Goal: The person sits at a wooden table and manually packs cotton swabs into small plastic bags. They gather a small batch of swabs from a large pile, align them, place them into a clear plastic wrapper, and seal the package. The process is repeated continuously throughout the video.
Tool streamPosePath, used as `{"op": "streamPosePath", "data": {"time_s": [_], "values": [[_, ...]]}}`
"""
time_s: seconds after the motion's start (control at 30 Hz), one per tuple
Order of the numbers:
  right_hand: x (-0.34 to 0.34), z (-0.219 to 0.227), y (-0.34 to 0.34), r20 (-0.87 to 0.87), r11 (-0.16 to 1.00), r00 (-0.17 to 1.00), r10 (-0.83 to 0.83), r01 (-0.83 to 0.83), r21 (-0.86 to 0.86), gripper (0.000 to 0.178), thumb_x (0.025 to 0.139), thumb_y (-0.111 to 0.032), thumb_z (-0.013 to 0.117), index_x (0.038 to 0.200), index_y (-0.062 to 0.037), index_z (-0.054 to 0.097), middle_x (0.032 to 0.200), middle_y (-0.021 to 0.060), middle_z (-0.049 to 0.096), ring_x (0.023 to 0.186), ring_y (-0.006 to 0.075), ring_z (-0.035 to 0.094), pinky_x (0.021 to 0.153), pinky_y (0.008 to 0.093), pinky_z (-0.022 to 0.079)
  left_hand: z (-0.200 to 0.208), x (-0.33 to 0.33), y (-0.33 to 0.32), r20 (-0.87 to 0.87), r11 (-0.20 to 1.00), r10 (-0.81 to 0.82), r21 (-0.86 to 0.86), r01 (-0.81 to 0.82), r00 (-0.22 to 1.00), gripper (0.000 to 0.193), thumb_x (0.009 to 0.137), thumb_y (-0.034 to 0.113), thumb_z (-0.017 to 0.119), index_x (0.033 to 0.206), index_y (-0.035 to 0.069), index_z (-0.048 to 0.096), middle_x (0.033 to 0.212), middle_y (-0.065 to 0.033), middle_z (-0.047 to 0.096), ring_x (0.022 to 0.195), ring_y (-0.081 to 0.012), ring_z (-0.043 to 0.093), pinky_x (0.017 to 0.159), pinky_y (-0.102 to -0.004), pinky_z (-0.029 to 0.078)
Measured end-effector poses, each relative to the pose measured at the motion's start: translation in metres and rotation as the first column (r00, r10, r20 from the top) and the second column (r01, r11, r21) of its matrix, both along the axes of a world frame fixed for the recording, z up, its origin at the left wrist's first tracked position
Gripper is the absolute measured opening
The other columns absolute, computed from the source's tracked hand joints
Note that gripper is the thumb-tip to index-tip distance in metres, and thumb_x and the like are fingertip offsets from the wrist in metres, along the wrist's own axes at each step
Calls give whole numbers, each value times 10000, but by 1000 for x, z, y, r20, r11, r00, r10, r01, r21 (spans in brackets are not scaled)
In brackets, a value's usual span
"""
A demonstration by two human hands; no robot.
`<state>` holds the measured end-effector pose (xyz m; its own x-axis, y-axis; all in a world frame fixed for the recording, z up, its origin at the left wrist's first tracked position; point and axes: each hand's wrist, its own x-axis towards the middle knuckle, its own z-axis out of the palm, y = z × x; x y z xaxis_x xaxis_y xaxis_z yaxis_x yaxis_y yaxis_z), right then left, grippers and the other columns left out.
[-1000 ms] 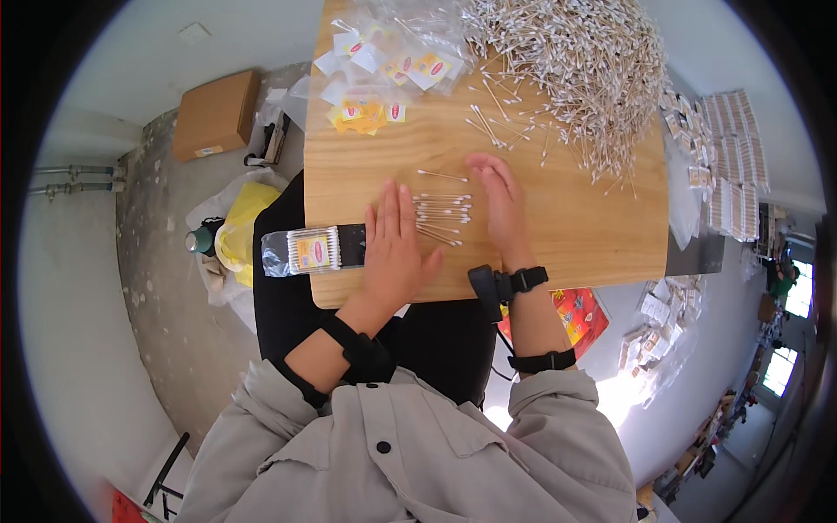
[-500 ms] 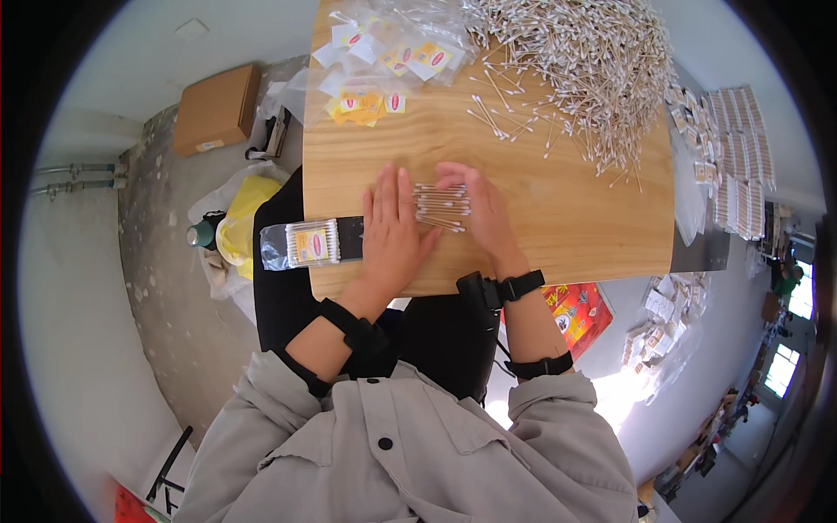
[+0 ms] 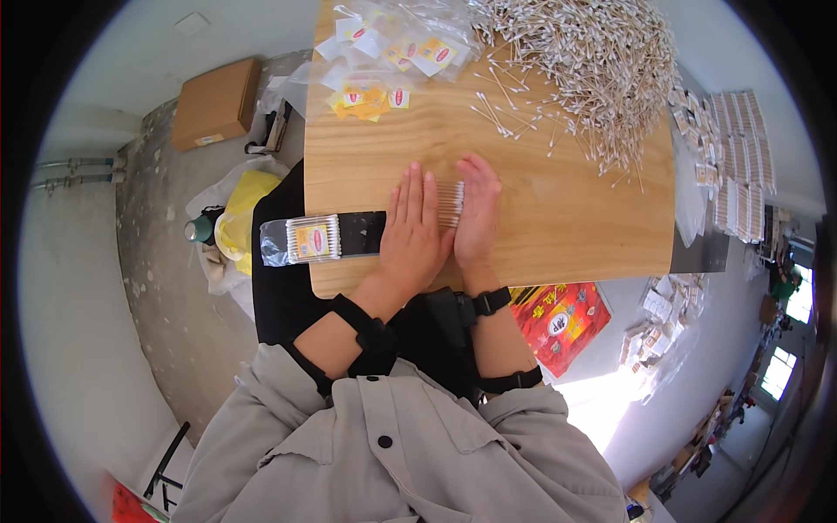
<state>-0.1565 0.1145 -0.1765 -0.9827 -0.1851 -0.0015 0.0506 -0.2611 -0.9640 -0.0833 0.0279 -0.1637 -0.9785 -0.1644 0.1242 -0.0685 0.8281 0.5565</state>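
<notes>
A row of cotton swabs lies on the wooden table between my two hands. My left hand rests flat over the left part of the row, its fingers stretched away from me. Along the swabs' right ends stands my right hand, on its edge with the fingers extended. My left palm hides much of the row. To the left, a clear bag packed with cotton swabs and a yellow-white label sits on a dark flat strip at the table's edge.
A large heap of loose cotton swabs covers the far right of the table. Printed labels and clear plastic bags lie far left. Packed swabs are stacked beyond the right edge. A cardboard box stands on the floor.
My left hand has slid right over the swabs, uncovering more of the dark strip. My right hand has turned more upright and straightened its fingers; its forearm has shifted left. The swabs look more evenly aligned.
</notes>
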Motion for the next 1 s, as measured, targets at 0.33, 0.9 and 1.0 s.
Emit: {"op": "streamPosePath", "data": {"time_s": [0.33, 0.9, 1.0], "values": [[0, -2, 2, 28, 986, 995, -91, 94, -141, 514, 1065, -348, 278, 1368, 49, 398, 1358, 186, 478, 1287, 249, 449, 1169, 379, 274, 1, 11, -34, 103, 978, 75, -201, -53, 992, 1180, 708, 559, 759, 1500, -95, 178, 1589, -267, 148, 1493, -387, 133, 1169, -571, 150], [1, -6, -5, -4, 998, 1000, 5, -6, -58, 567, 1063, -419, 289, 1399, 27, 384, 1388, 155, 449, 1306, 230, 429, 1164, 369, 263, -6, 5, -16, -8, 967, -66, -249, 62, 998, 1064, 710, 452, 763, 1495, -55, 255, 1588, -205, 225, 1485, -309, 216, 1184, -523, 177], [2, -20, -4, -15, 997, 999, 49, -50, -61, 558, 1068, -404, 260, 1403, 26, 380, 1413, 160, 436, 1319, 237, 418, 1174, 367, 250, 4, 11, -17, 148, 950, -44, -300, 87, 988, 1060, 708, 524, 742, 1490, -34, 295, 1595, -190, 219, 1494, -293, 194, 1197, -502, 154]]}}
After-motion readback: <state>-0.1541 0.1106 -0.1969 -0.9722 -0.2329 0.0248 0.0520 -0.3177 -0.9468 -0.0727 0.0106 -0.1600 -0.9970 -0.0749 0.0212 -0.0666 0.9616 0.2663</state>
